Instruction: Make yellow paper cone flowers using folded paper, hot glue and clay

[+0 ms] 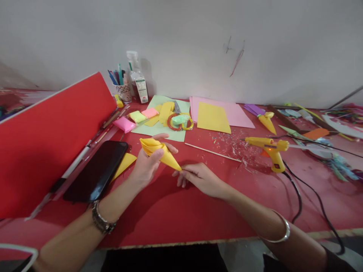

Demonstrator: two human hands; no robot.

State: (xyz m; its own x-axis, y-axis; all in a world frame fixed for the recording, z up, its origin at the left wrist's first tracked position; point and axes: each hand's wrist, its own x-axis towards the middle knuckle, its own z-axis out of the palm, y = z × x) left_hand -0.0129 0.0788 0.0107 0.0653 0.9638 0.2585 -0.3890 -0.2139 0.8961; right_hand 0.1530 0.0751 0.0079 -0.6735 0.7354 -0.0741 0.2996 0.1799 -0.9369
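Observation:
A rolled yellow paper cone (163, 151) lies slantwise above the red table, its wide folded mouth to the left and its point to the lower right. My left hand (149, 162) is closed around the wide part, thumb on the near side and fingers behind. The fingertips of my right hand (200, 177) pinch the cone's narrow tip. Under my left wrist rests a black phone (98, 172), with a piece of yellow paper (124, 165) beside it. A thin white stick (212, 152) lies just beyond my right hand.
To the right lies a yellow glue gun (270, 149) with its black cord. Behind it is a finished-looking yellow cone (267, 122). Yellow (214, 117) and pink sheets (241, 115), scissors (181, 120), clay packets (124, 124), a bottle (138, 85) and a pen cup (123, 91) stand farther back. A red board (56, 139) leans at left.

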